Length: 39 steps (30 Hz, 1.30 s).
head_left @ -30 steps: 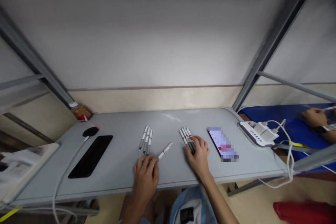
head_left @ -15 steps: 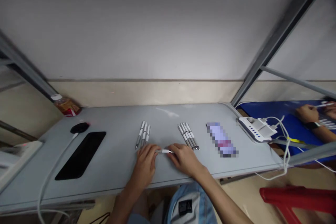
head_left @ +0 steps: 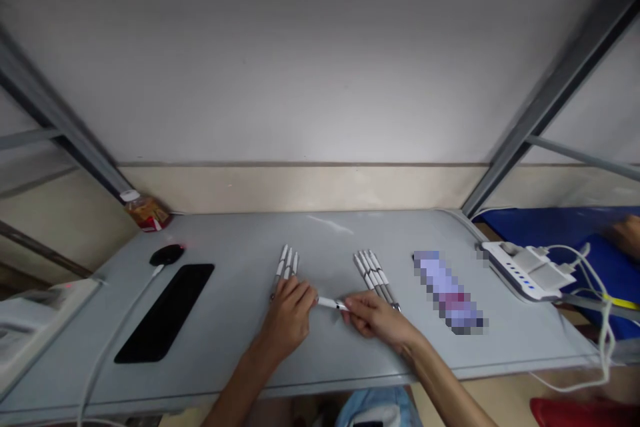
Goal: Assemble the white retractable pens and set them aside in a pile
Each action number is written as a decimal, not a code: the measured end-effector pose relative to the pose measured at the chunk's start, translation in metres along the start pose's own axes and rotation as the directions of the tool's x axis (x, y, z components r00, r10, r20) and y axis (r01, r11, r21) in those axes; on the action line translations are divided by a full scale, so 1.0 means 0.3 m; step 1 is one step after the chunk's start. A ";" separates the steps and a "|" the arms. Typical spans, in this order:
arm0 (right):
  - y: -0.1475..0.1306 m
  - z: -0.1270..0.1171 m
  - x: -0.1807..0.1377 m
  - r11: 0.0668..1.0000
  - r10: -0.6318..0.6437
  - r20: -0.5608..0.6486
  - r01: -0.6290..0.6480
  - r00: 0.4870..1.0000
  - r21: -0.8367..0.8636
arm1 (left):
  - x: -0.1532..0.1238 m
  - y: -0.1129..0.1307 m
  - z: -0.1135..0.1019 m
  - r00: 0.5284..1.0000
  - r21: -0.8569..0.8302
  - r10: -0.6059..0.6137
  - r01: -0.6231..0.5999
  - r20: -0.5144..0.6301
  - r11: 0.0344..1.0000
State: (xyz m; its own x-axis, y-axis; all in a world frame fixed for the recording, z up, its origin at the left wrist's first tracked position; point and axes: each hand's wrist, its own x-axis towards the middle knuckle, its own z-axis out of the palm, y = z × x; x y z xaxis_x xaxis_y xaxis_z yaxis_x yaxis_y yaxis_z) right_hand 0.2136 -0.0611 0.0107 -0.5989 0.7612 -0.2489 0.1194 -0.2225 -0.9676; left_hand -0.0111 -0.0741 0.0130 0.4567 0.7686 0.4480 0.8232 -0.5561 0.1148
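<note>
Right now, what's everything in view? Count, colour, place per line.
table: 1, grey, across the front
single pen: 1, white, centre, between both hands
left pen group: 3, white and grey, side by side behind the left hand
right pen group: about 4, white and grey, side by side behind the right hand
phone: 1, black, table left
puck with cable: 1, black puck, white cable, behind the phone
bottle: 1, orange and red, back left corner
pixelated flat item: 1, lilac and pink, table right
power strip: 1, white, right end, cables plugged in
other person's hand: 1, far right, over a blue surface
left hand: pinches the pen's left end
right hand: pinches its right end
</note>
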 end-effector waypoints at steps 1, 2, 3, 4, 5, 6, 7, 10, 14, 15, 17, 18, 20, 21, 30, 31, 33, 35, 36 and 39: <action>-0.006 0.005 -0.004 0.989 -0.069 -0.047 0.063 0.996 -0.132 | 0.000 0.001 0.007 1.000 -0.022 -0.019 0.019 -0.006 1.000; -0.013 0.009 -0.009 0.948 -0.166 -0.082 0.137 0.983 -0.286 | 0.000 0.003 0.013 0.999 -0.049 -0.033 0.032 -0.015 0.998; -0.021 0.012 -0.013 0.877 -0.278 -0.126 0.198 0.952 -0.438 | 0.000 0.005 0.019 0.999 -0.082 -0.049 0.047 -0.021 0.996; -0.028 0.014 -0.017 0.801 -0.352 -0.132 0.225 0.926 -0.554 | 0.000 0.007 0.023 0.998 -0.114 -0.062 0.058 -0.025 0.992; -0.034 0.013 -0.019 0.733 -0.404 -0.119 0.244 0.907 -0.635 | 0.001 0.009 0.027 0.997 -0.140 -0.073 0.069 -0.024 0.988; -0.038 0.010 -0.019 0.679 -0.443 -0.104 0.258 0.890 -0.687 | 0.003 0.010 0.029 0.996 -0.158 -0.084 0.080 -0.019 0.984; -0.040 0.006 -0.018 0.643 -0.467 -0.089 0.269 0.880 -0.717 | 0.006 0.011 0.030 0.996 -0.165 -0.093 0.090 -0.010 0.982; -0.039 -0.009 -0.001 0.607 -0.518 -0.106 0.278 0.849 -0.744 | 0.027 0.007 0.030 0.992 -0.138 -0.125 0.126 0.018 0.982; -0.049 -0.033 0.043 0.589 -0.531 -0.149 0.236 0.834 -0.773 | 0.086 -0.013 0.024 0.988 -0.088 -0.147 0.150 0.043 0.985; -0.058 -0.042 0.058 0.569 -0.536 -0.148 0.226 0.831 -0.791 | 0.107 -0.020 0.022 0.989 -0.075 -0.135 0.139 0.054 0.987; -0.084 -0.061 0.092 0.521 -0.567 -0.190 0.170 0.802 -0.837 | 0.151 -0.037 0.022 0.991 -0.057 -0.126 0.128 0.053 0.990; -0.100 -0.071 0.111 0.491 -0.578 -0.202 0.140 0.790 -0.860 | 0.175 -0.046 0.023 0.993 -0.052 -0.114 0.116 0.041 0.992; -0.135 -0.085 0.149 0.425 -0.591 -0.214 0.075 0.778 -0.902 | 0.219 -0.065 0.031 0.995 -0.040 -0.080 0.083 0.057 0.996; -0.151 -0.089 0.168 0.381 -0.587 -0.190 0.061 0.787 -0.923 | 0.239 -0.075 0.038 0.996 -0.036 -0.057 0.060 0.075 0.998; -0.155 -0.083 0.292 0.200 -0.501 -0.103 -0.001 0.859 -0.980 | 0.278 -0.134 0.119 0.996 0.060 -0.076 0.073 0.045 0.996; -0.145 -0.083 0.298 0.206 -0.505 -0.119 -0.015 0.855 -0.979 | 0.274 -0.133 0.125 0.995 0.049 -0.078 0.075 0.057 0.996; -0.129 -0.081 0.306 0.212 -0.524 -0.142 -0.033 0.840 -0.977 | 0.268 -0.128 0.131 0.994 0.003 -0.084 0.084 0.076 0.996; -0.118 -0.077 0.308 0.209 -0.557 -0.135 -0.019 0.819 -0.978 | 0.265 -0.123 0.133 0.992 -0.042 -0.100 0.103 0.074 0.994; -0.115 -0.075 0.306 0.204 -0.573 -0.120 -0.001 0.811 -0.979 | 0.263 -0.122 0.133 0.992 -0.055 -0.102 0.106 0.069 0.993; -0.105 -0.070 0.297 0.193 -0.592 -0.064 0.064 0.803 -0.979 | 0.256 -0.123 0.132 0.992 -0.077 -0.098 0.104 0.076 0.992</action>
State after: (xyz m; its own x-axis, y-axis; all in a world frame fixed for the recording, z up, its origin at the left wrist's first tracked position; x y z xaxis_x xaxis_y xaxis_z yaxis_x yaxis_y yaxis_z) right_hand 0.1732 0.0266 0.0180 -0.5010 0.7823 0.3702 0.7598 0.6024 -0.2447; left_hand 0.0068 0.0180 0.0080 0.3981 0.8410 0.3663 0.8378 -0.4960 0.2282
